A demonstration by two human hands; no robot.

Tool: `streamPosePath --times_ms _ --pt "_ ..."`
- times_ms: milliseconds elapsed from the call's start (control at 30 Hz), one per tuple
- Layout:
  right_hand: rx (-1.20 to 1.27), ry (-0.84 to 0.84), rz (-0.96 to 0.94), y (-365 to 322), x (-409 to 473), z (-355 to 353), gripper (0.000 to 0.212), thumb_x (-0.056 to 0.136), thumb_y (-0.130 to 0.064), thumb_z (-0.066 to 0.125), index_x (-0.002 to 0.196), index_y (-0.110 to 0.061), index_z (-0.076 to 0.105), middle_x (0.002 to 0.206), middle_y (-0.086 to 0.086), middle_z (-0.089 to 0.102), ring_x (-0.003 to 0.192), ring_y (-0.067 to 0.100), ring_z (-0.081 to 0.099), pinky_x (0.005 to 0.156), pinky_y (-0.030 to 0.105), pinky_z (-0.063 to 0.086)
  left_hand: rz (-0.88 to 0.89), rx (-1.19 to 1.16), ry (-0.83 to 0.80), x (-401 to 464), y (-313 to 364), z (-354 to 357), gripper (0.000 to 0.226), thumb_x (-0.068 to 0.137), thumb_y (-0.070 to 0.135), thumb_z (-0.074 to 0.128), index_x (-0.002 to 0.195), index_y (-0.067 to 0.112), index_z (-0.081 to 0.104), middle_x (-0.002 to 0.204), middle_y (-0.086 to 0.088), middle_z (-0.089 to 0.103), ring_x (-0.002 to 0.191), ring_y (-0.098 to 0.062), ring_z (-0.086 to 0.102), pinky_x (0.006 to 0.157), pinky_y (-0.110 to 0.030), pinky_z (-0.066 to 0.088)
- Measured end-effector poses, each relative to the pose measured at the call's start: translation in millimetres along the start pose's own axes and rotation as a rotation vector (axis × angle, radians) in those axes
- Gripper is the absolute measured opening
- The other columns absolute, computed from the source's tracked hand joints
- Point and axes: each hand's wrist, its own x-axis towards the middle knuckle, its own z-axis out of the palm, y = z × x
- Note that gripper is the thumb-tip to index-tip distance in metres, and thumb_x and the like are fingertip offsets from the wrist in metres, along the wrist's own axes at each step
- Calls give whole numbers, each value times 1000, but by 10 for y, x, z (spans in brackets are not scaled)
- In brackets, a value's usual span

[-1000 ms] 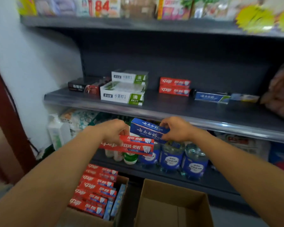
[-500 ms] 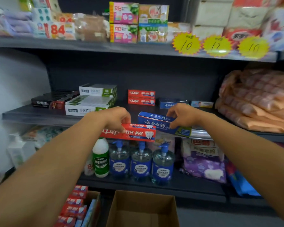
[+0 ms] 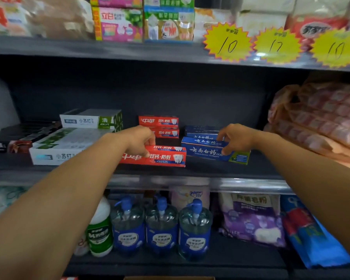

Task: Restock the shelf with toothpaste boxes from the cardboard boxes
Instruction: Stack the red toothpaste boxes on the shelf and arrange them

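Left hand [image 3: 138, 140] grips red toothpaste box [image 3: 154, 157] from above, right hand [image 3: 235, 139] pinches blue toothpaste box [image 3: 214, 153]; both low over the middle shelf [image 3: 210, 168] front. Boxes look light, stiff, crushable: hold long edges. Red stack [image 3: 159, 126] and blue boxes [image 3: 200, 132] behind; white-green boxes [image 3: 69, 146] left, pink packs [image 3: 315, 122] right crowd in.
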Motion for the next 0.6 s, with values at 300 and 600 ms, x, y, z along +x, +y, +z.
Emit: streamPosePath --times_ms 300,600 --pt "-2 -18 66 299 732 149 57 81 -21 75 133 -13 53 131 9 55 115 27 54 92 33 44 -69 18 22 1020 -334 200 46 84 14 72 127 16 57 130 -5 54 118 -22 53 101 -35 45" --pt "5 -58 105 544 1274 263 57 83 -21 74 134 -14 50 134 7 53 121 25 52 100 35 43 -104 6 5 1779 -546 507 45 87 14 68 130 16 53 133 -5 53 120 -23 52 103 -36 44"
